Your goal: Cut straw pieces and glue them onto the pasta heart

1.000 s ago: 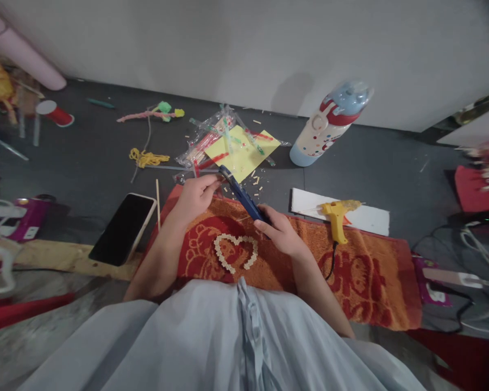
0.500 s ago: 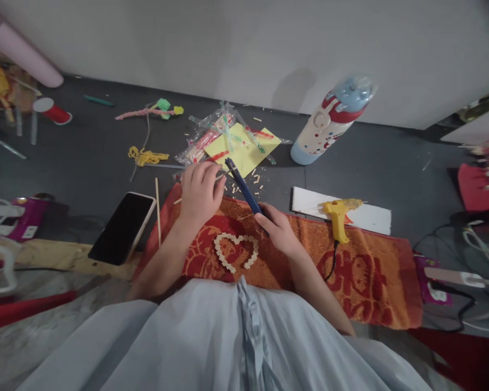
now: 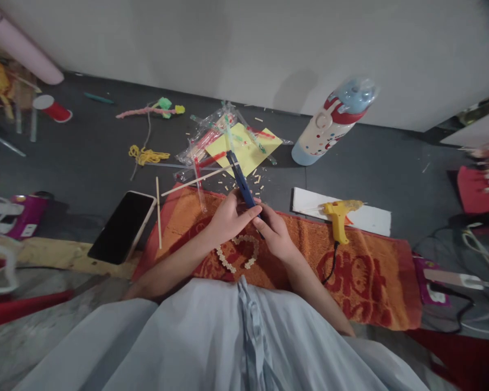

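Currently on my remote feed: right hand (image 3: 275, 234), wrapped round the near end of a blue tool (image 3: 242, 178); left hand (image 3: 230, 218), clasping it just ahead, thumb across it. I cannot see the fingers behind. Tool: dark, slim, slanting forward from both hands, near end covered, tip too small for me to read. Item: pale thin stick (image 3: 195, 181), ahead of the left hand, one end at that tip. Item: heart outline (image 3: 228, 264) of small pale pieces, gapped at its point, below the left hand, which hides its upper left; beneath it, orange-red towel (image 3: 305, 244). Right of the right hand: yellow glue gun (image 3: 337, 214). Farther left of the left hand: black-screened phone (image 3: 122, 228).
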The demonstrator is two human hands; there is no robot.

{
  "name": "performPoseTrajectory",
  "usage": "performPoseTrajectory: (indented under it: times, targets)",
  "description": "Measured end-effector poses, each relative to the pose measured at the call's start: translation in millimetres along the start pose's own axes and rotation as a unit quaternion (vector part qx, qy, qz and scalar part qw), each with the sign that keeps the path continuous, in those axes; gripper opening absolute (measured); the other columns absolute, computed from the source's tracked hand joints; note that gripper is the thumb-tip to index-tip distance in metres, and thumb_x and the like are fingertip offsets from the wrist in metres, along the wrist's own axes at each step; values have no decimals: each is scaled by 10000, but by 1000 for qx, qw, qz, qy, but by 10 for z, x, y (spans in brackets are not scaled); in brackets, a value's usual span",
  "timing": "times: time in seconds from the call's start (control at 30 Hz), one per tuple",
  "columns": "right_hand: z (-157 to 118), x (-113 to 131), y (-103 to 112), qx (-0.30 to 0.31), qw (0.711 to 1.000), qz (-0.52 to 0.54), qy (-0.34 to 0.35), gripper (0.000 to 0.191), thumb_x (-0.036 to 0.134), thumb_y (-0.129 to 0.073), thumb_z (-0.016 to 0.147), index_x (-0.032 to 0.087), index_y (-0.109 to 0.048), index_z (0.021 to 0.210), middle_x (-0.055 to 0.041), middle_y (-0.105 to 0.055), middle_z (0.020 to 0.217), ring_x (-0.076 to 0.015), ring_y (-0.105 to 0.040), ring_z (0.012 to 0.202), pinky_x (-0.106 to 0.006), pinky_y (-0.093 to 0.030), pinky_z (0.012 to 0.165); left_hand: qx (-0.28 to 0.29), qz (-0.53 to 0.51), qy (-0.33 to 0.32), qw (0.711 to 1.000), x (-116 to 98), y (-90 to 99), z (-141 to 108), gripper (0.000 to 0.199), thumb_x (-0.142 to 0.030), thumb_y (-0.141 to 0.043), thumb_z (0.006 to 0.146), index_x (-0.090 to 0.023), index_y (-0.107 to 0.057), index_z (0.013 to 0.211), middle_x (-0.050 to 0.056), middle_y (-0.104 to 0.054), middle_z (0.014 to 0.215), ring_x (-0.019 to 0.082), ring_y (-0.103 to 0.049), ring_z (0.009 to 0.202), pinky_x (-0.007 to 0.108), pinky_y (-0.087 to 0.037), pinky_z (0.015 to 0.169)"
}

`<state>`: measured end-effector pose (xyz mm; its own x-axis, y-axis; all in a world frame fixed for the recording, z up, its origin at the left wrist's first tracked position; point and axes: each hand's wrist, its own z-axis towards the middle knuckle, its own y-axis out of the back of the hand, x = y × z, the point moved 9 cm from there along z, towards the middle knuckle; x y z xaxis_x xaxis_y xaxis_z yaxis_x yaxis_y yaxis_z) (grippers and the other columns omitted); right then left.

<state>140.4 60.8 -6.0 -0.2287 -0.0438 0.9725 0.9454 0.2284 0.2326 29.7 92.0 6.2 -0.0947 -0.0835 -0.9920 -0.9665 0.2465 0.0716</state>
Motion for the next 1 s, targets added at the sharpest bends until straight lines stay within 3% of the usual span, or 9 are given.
performPoseTrajectory:
  times: [0.13,0.43,1.0]
  targets:
    - [-10,-3,-5,1,1000,-5,-3,538,540,-498,899,203,-524,1317,-107,-615,1328,-271,-569,1221,-439,-419,1056,-17,-45,9,999,37,-24,-6,403,-404,-710,737,-193,-477,989,127,-688,1054,221,-685,977,378,-548,869]
    - [-5,-23,6,-1,1000,2,-9,526,553,-494,896,194,-553,1275,-113,-637,1297,-271,-591,1192,-426,-442,1029,-49,-1,-5,999,17,18,-7,300,-369,-696,753,-189,-539,934,90,-715,985,204,-685,913,348,-540,824]
    - [3,-62,12,-6,1000,7,-25,464,488,-522,896,187,-577,1245,-111,-664,1252,-266,-609,1142,-425,-449,998,-62,21,7,998,82,34,-8,338,-437,-694,758,-176,-569,931,88,-715,972,215,-674,914,344,-510,832]
